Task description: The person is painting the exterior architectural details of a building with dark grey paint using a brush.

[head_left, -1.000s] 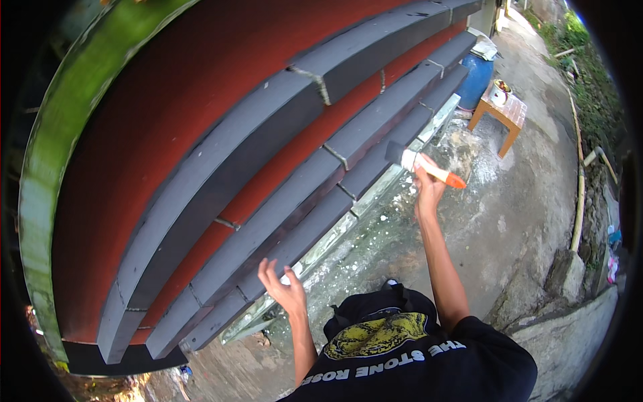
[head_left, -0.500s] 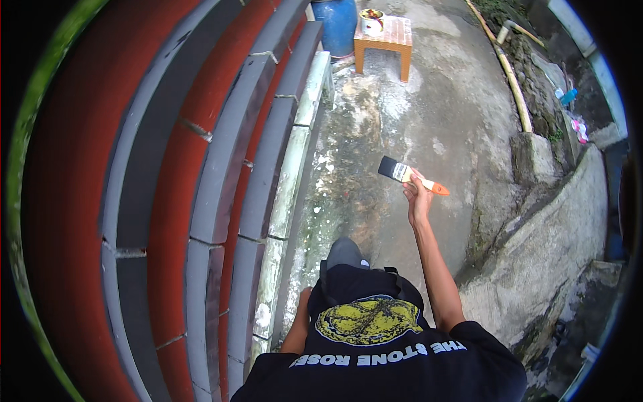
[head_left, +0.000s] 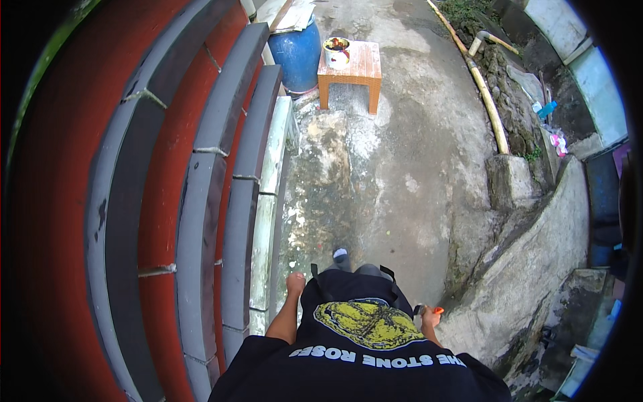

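Observation:
Low on the right side of my body, my right hand [head_left: 432, 319] is closed around a paintbrush [head_left: 438, 310]. The orange end of its handle and a bit of the dark bristles show; my fingers hide the middle. My left hand [head_left: 295, 284] hangs beside my left hip, near the lowest step, with its fingers curled in and no object visible in it. Ahead, a paint bucket [head_left: 339, 59], white outside with red and yellow smears at its rim, stands on a small orange-brown table [head_left: 362, 63]. Both hands are well away from the bucket.
Grey-edged red steps [head_left: 201, 221] run along my left. A blue barrel [head_left: 293, 59] with boards on top stands left of the table. To the right are a bamboo pole [head_left: 487, 100] and a sloping concrete wall [head_left: 529, 248]. The concrete ground [head_left: 408, 181] is stained.
My right hand has dropped from in front of me to my side, still holding the paintbrush. My left hand has swung forward into view. The table and bucket appear nearer as I move forward.

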The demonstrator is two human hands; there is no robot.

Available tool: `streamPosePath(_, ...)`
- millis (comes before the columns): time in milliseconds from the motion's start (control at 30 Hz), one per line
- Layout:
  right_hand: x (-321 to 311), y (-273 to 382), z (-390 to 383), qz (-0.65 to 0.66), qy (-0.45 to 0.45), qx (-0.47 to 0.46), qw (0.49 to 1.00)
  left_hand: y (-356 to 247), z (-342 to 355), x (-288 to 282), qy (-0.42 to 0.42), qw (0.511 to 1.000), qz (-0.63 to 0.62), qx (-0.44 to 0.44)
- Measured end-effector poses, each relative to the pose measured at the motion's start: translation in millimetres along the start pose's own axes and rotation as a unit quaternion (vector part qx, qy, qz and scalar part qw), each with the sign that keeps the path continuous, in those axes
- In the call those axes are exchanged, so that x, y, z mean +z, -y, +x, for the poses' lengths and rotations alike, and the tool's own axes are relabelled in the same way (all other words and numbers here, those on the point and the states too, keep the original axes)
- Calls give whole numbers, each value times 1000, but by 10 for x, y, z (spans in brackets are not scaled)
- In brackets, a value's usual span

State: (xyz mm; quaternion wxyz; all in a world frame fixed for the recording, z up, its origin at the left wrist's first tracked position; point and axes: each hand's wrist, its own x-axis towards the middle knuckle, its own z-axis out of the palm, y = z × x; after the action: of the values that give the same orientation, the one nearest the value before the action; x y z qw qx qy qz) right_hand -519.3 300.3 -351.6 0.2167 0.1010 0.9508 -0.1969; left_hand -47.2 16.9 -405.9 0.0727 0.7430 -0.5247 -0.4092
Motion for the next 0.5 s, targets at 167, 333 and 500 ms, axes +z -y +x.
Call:
streamPosePath(167,69,624,53,69,18,-21,997,-1846,1289,-425,-68,991,-22,110)
streamPosePath(333,459,1879,190,51,7,-70,996,-2811,2114,-602,-50,985,-86,139)
streamPosePath(500,803,3277,730,61,65,-123,988,-3068,2573,-430,-31,997,-52,48)
